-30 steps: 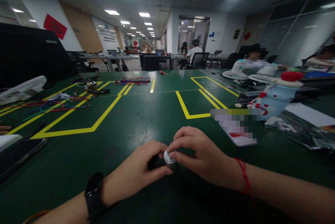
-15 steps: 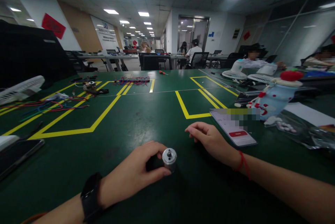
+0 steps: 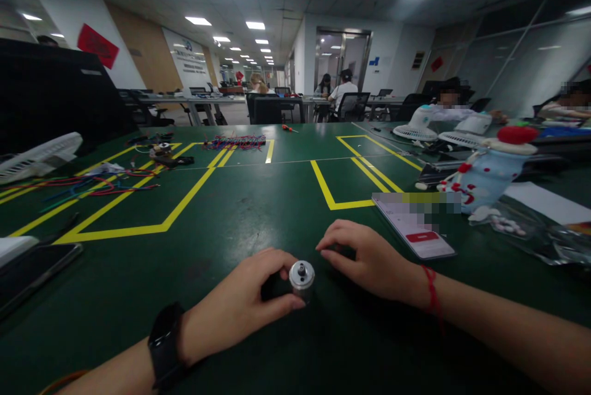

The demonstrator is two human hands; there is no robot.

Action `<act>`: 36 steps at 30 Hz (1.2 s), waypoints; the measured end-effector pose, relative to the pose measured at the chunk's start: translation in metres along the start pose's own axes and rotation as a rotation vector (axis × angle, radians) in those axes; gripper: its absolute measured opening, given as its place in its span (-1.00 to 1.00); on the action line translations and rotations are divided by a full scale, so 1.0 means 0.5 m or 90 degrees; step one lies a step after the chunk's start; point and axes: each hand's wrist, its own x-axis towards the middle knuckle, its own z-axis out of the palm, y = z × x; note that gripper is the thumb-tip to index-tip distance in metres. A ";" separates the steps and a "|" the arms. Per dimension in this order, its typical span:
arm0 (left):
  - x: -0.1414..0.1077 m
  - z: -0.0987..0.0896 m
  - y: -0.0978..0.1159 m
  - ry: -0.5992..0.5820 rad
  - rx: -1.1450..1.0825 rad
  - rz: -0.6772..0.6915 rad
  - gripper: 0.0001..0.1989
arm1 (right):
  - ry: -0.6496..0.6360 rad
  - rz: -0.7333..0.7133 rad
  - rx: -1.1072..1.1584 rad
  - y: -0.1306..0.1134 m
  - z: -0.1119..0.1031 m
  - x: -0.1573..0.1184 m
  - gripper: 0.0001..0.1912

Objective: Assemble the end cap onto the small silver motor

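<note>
A small silver electric motor [image 3: 302, 281] stands upright on the green table, its short shaft pointing up. My left hand [image 3: 253, 290] curves around its left side, thumb in front and fingers behind, closed on the metal can. To the right of the motor and a little apart from it, my right hand [image 3: 364, 259] hovers low over the table with nothing in it. Its fingers and thumb are bent toward the motor, with a gap between them.
A phone [image 3: 413, 226] lies beyond my right hand, near a light-blue tumbler [image 3: 489, 173] and a plastic bag [image 3: 505, 223]. Loose wires [image 3: 101, 186] and another phone [image 3: 37, 275] lie at left. Yellow tape [image 3: 189, 195] marks the green table [image 3: 258, 210]. People sit farther back.
My right hand has moved left and slightly down, closer to the motor, and its thumb has come away from the fingers. My left hand keeps its hold on the motor.
</note>
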 end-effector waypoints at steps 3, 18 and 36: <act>0.000 0.002 -0.001 -0.001 0.010 0.004 -0.80 | 0.049 -0.048 0.035 -0.039 0.009 0.000 -0.81; 0.002 -0.003 0.004 -0.006 -0.004 0.003 -0.78 | -0.133 -0.025 0.033 0.008 -0.005 -0.025 -0.87; -0.003 -0.006 0.002 -0.002 -0.021 0.010 -0.76 | 0.051 0.211 0.310 0.032 -0.002 -0.017 -0.81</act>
